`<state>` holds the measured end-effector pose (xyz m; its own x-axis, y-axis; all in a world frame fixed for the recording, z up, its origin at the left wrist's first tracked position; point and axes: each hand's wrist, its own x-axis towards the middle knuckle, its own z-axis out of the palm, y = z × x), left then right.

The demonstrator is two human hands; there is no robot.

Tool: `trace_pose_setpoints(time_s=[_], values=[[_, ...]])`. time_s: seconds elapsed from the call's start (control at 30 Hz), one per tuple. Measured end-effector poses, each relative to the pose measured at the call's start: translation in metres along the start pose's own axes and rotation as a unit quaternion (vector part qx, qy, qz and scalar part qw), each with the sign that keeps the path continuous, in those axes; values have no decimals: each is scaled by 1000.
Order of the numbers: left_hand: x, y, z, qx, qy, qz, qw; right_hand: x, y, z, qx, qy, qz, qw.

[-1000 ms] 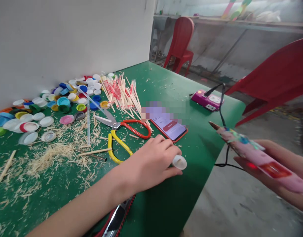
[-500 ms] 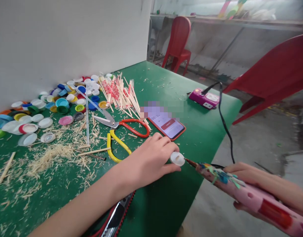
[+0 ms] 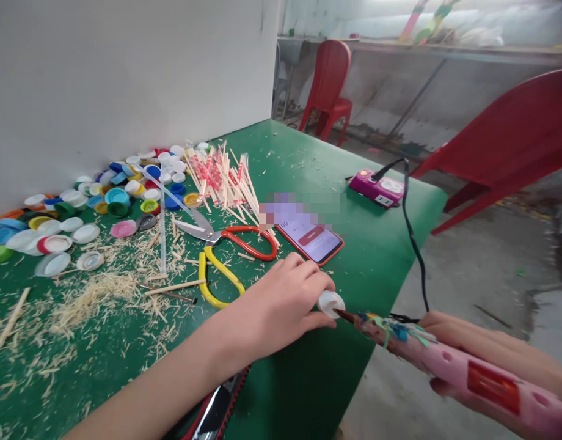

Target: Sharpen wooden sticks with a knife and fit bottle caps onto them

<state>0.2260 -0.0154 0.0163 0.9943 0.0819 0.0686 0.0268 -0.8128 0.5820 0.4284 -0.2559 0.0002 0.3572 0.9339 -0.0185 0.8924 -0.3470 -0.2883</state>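
My left hand point(image 3: 292, 299) reaches across the green table, its thumb and fingers closed on a small white bottle cap point(image 3: 329, 302). The cap's face is turned toward the right. In my right hand point(image 3: 496, 360) is a pink soldering iron point(image 3: 441, 360) with a red window in its body. Bits of melted coloured plastic cling around its front end. Its dark brown tip is at the lower right of the cap, seemingly touching it. Beside my left hand lie large scissors point(image 3: 212, 235) with one red and one yellow handle, and a phone point(image 3: 313, 238).
Many coloured bottle caps point(image 3: 118, 195) are heaped by the white wall. Chopsticks point(image 3: 223, 177) lie behind the scissors, wood shavings point(image 3: 98, 299) at left. A purple power socket point(image 3: 377, 187) with a black cord sits near the right edge. A cutter point(image 3: 219, 403) lies below my left forearm.
The soldering iron has moved left, its tip shifting from the cap's right edge to its lower right. My left hand still holds the cap in nearly the same place.
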Motion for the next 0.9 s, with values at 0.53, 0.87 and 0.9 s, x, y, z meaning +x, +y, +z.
trace_pose_setpoints(time_s=[0.53,0.87,0.9], values=[[0,-3,0,-7,-3,7,1000,-4,16,11,50,-68,-9,996],[0,-4,0,-5,-5,8,1000,-2,17,9,64,-62,-32,996],[0,-4,-1,-6,-6,8,1000,-2,17,9,58,-61,-32,996]])
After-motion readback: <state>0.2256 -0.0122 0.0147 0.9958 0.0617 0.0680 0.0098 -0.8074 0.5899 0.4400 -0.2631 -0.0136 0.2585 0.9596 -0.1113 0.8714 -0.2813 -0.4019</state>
